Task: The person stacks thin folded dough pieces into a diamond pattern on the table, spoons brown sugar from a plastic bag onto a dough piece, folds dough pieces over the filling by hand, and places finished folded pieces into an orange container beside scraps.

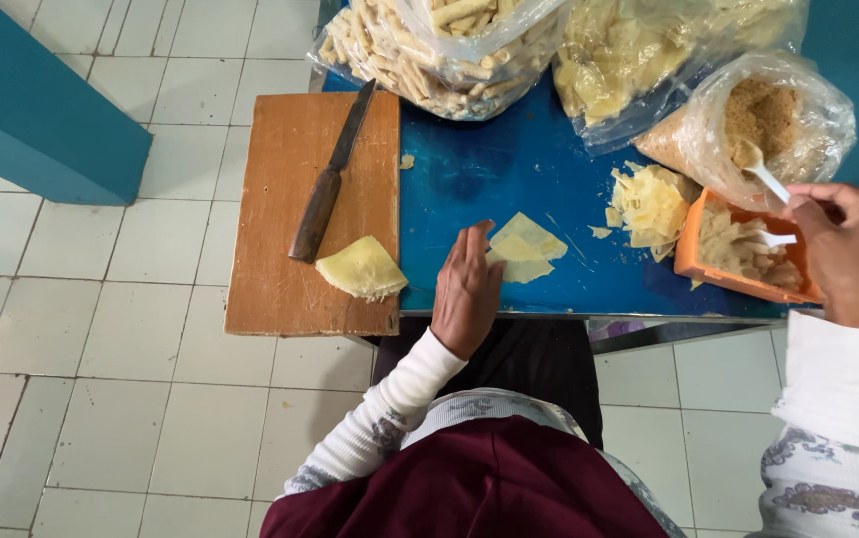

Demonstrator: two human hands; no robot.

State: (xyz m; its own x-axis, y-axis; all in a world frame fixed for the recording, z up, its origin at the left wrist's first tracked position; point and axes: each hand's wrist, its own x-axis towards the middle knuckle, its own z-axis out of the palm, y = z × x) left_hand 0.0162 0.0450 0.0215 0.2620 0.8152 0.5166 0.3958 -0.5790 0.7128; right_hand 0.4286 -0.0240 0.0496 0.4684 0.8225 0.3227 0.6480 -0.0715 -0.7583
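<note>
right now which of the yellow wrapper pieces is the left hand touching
The left hand rests on the flat wrapper sheets on the blue table, not the folded stack on the wooden board or the trimmings pile.

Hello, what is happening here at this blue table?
A person sits at a blue table working with thin yellow pastry sheets. The left hand rests on a sheet laid on the table. The right hand holds a white spoon by a bag of brown crumbs, above an orange tub. A knife and a folded sheet lie on a wooden board. Bags of finished rolls stand at the back.
</note>
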